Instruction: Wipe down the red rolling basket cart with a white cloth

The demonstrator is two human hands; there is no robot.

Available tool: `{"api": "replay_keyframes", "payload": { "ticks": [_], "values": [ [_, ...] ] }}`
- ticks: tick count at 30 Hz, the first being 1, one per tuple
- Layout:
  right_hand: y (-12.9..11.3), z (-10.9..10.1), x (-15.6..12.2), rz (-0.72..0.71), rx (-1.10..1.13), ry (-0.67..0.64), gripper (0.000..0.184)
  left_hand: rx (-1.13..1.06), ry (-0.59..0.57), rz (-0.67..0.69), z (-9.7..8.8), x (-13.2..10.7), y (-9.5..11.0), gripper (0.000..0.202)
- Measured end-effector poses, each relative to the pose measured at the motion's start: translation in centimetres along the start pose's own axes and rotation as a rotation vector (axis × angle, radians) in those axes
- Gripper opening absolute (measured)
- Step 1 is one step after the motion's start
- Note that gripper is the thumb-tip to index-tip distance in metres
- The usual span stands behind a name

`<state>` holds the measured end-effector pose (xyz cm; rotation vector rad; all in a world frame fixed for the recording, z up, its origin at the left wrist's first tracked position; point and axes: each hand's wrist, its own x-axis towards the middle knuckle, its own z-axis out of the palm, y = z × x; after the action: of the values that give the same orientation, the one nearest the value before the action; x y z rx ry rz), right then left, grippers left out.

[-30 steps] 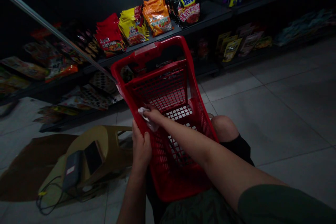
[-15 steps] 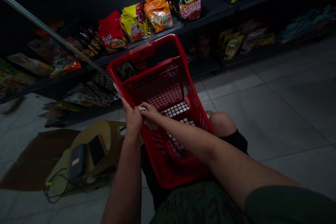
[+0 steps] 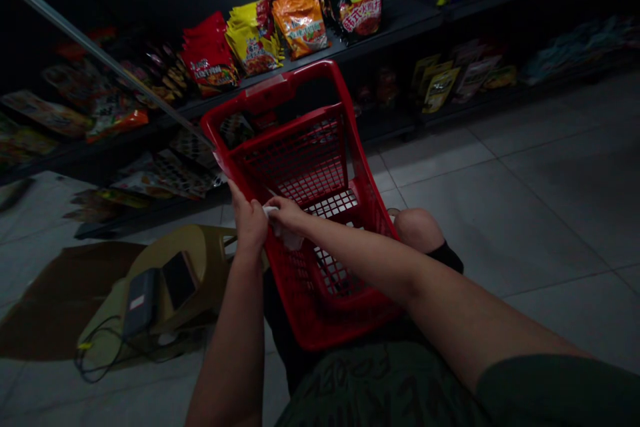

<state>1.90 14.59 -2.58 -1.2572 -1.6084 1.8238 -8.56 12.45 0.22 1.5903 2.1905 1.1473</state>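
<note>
Right hand (image 3: pixel 286 212) pinches a white cloth (image 3: pixel 285 235) against a red shopping basket (image 3: pixel 265 85). Left hand (image 3: pixel 249 222) clenches the basket's side wall.

At the centre, a red plastic shopping basket (image 3: pixel 295 163) shows a square-grid mesh in its walls and base. On it sits a crumpled white cloth (image 3: pixel 286 239). At 12 o'clock, a black shelf (image 3: pixel 395 21) carries a red snack bag (image 3: pixel 209 53), a yellow snack bag (image 3: pixel 253 40), an orange snack bag (image 3: pixel 300 19) and a black-and-yellow snack bag (image 3: pixel 347 1) with red print. At 8 o'clock, a dark brown mat (image 3: pixel 60 300) lies beside an olive-tan plastic seat (image 3: pixel 200 247). From 2 to 4 o'clock, pale grey floor tiles (image 3: pixel 500 227) are divided by thin darker lines. At 5 o'clock shows a dark green sleeve (image 3: pixel 555 393); at 6 o'clock, dark green shorts (image 3: pixel 380 387) with pale print.
</note>
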Motion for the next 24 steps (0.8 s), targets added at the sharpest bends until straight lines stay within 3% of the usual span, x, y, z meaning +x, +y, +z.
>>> {"api": "replay_keyframes", "payload": {
  "ticks": [5,7,10,11,12,15,17,20,24],
  "values": [
    [1.0,-0.6,-3.3,0.047,-0.015,-0.144,0.013,-0.081,0.037,0.024,0.2,-0.5,0.3,0.081],
    [1.6,-1.2,-5.5,0.106,-0.069,-0.302,0.012,-0.096,0.04,0.026,0.2,-0.7,0.4,0.08],
    [1.8,-2.1,-7.6,0.146,-0.195,-0.646,0.013,-0.125,0.032,0.012,0.2,-0.9,0.4,0.081],
    [1.6,-2.3,-7.6,0.127,-0.221,-0.658,0.013,-0.132,0.029,0.009,0.1,-0.9,0.4,0.081],
    [1.3,-2.5,-7.1,0.093,-0.225,-0.576,0.013,-0.134,0.027,0.009,0.1,-0.8,0.4,0.081],
    [-0.1,-2.3,-4.5,-0.012,-0.148,-0.058,0.02,-0.125,0.031,0.017,0.2,-0.7,0.3,0.081],
    [-0.7,-1.7,-3.0,-0.034,-0.114,0.116,0.028,-0.12,0.035,0.02,0.2,-0.6,0.2,0.081],
    [0.0,-0.2,-3.9,-0.032,-0.139,0.109,0.029,-0.113,0.029,0.016,0.1,-0.6,0.2,0.08],
    [4.2,1.1,-10.3,0.12,-0.236,-0.111,0.036,-0.104,0.033,0.022,0.0,-0.8,0.4,0.08]
  ]
}}
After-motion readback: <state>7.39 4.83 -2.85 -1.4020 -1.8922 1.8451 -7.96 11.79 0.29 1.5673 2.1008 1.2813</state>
